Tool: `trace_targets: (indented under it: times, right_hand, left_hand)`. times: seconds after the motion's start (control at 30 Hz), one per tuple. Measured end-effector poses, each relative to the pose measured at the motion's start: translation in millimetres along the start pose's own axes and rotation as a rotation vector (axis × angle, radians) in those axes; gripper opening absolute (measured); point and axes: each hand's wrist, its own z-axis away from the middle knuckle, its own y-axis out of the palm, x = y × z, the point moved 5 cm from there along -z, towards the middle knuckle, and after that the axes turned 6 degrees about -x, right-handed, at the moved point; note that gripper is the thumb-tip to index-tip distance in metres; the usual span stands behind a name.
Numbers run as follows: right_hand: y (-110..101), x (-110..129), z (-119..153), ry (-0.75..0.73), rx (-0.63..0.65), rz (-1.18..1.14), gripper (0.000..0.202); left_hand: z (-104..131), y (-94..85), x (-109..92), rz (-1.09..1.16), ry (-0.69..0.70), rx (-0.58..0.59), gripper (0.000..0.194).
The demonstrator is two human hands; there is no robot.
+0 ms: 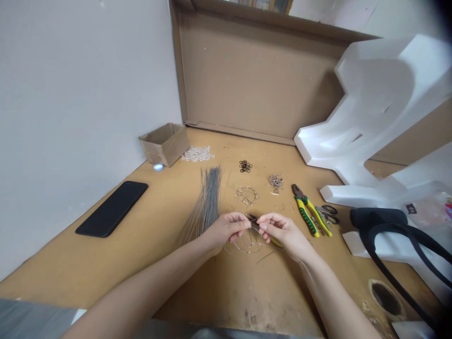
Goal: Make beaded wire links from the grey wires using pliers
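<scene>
My left hand (pixel 233 228) and my right hand (pixel 279 231) meet close together above the table, each with thumb and fingers pinched. A thin piece of wire (pixel 254 220) spans the small gap between their fingertips. Below them lie loose loops of thin wire (pixel 247 247) and a dark-jawed tool with a yellow handle (pixel 276 242), partly covered by my right hand. To the left of my left hand is a bundle of straight grey wires (pixel 211 197). Just beyond my hands sits a small heap of bent wire pieces (pixel 247 196).
Yellow-green pliers (pixel 310 210) and scissors (pixel 329 214) lie on the right, near white foam (pixel 374 103) and a black strap (pixel 377 221). Farther back are black rings (pixel 245 166), silvery pieces (pixel 276 181), clear bits (pixel 198 153) and a cardboard box (pixel 165 146). A phone (pixel 112 208) lies left.
</scene>
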Motion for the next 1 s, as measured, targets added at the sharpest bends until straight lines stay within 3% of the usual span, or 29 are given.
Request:
trace_targets:
  times: [0.43, 0.63, 1.0]
  right_hand:
    - [2, 1, 0, 0.002, -0.02, 0.051, 0.024]
    - [0, 2, 1, -0.031, -0.044, 0.098, 0.021]
    - [0, 6, 0, -0.06, -0.086, 0.194, 0.022]
  left_hand:
    - [1, 2.0, 1, -0.046, -0.021, 0.009, 0.027]
    - [4, 7.7, -1, 0.001, -0.041, 0.118, 0.023]
    - [4, 11.9, -2, -0.012, 0.0, 0.184, 0.022]
